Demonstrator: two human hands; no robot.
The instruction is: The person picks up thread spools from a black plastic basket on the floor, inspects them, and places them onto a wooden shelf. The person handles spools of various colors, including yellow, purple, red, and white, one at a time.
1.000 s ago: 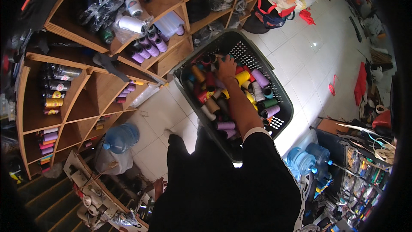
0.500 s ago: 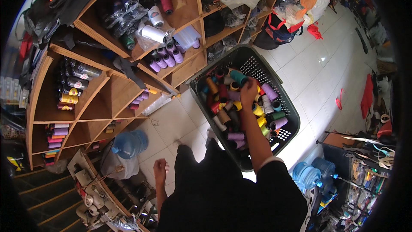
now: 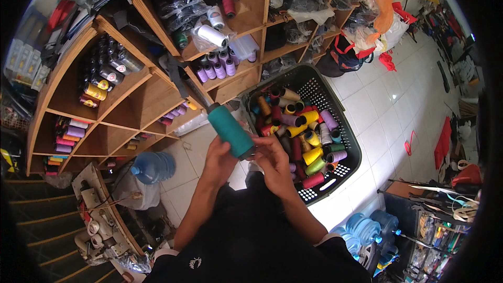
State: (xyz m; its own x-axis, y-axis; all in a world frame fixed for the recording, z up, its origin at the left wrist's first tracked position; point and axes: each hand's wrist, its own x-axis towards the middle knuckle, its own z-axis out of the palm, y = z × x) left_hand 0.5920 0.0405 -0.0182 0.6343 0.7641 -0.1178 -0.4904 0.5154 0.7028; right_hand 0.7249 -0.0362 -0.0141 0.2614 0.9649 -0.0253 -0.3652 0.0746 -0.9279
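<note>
A large teal thread spool with dark ends is held up in front of me, tilted with its upper end to the left. My left hand is closed round its lower left side. At its lower end, the fingers of my right hand grip the dark base. To the right of the hands, on the floor, stands a dark green plastic basket with perforated walls. Many thread spools lie heaped in it, among them a yellow spool, a red spool and a lilac spool.
A wooden shelf unit with spools in its compartments rises at the left and back. Blue water bottles stand at left and lower right. A sewing machine is at lower left, and bags sit at the back right.
My right hand has come out of the basket with the teal spool, moving left toward my body. My left hand has risen from my side and now holds the spool too.
</note>
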